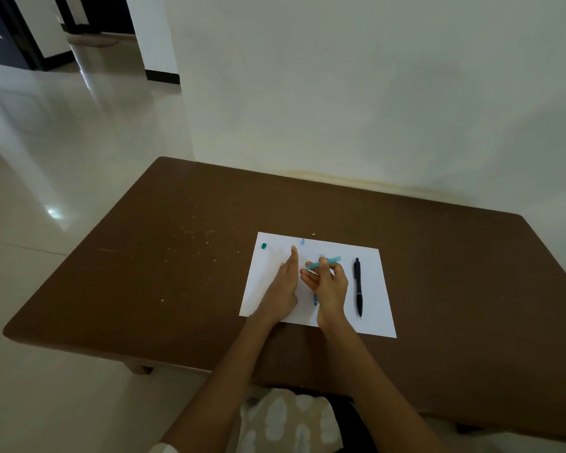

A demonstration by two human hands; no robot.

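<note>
Teal barrel, pinched in the right hand, ran nine to three o'clock above the paper; the left hand, fingers straight, lay just beside its nine-o'clock end.

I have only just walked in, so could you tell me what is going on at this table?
A person sits at a table with a paper on it. The right hand holds a teal tube, perhaps a pen barrel, over the paper. The left hand is beside it, fingers straight, holding nothing. A black pen lies on the paper to the right, and a teal bit and a pale blue bit lie near its far edge.
</note>
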